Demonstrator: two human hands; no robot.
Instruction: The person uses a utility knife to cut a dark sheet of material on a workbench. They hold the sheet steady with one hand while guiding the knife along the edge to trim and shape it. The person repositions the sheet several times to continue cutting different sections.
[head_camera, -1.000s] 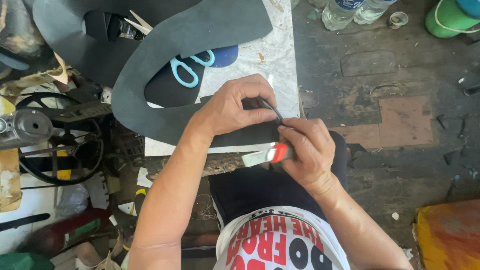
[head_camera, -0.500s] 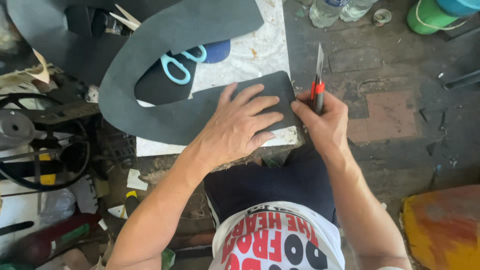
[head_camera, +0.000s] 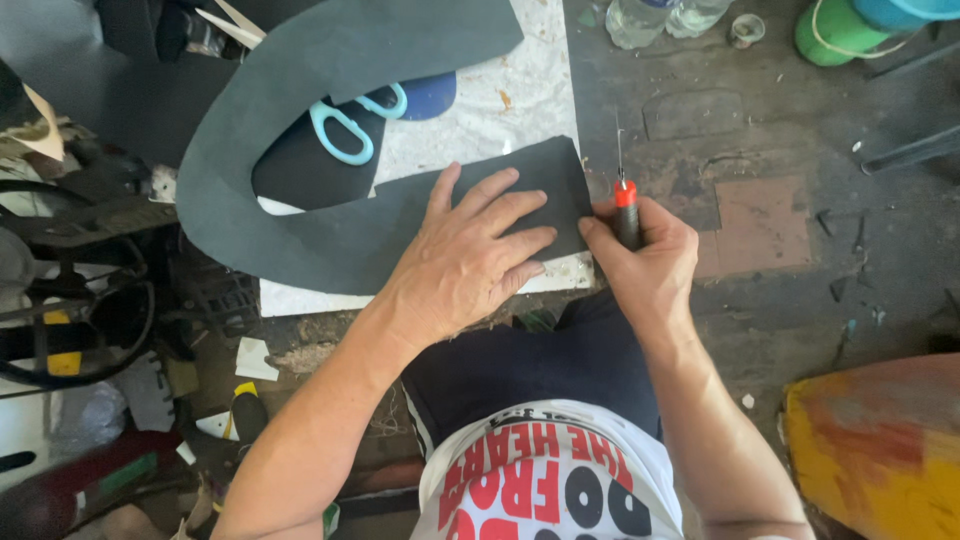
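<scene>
We are pressing our left hand flat on the curved dark grey foam sheet, fingers spread wide across its squared end, which looks meant to keep the soft material from sliding or lifting. Our right hand is curled tightly around the red-and-black utility knife, holding it upright with the thin blade pointing away from us, just beside the sheet's right edge and just beyond our left fingertips. That edge is lying at the rim of the pale speckled board serving as our counter, so the blade is meeting the foam where it has firm backing beneath.

Beyond our left fingers, the sheet is arching round a dark rounded piece, and light blue-handled scissors are resting on that piece, well apart from both hands. Clear plastic bottles are standing farther off, on the dark floor beyond the knife.
</scene>
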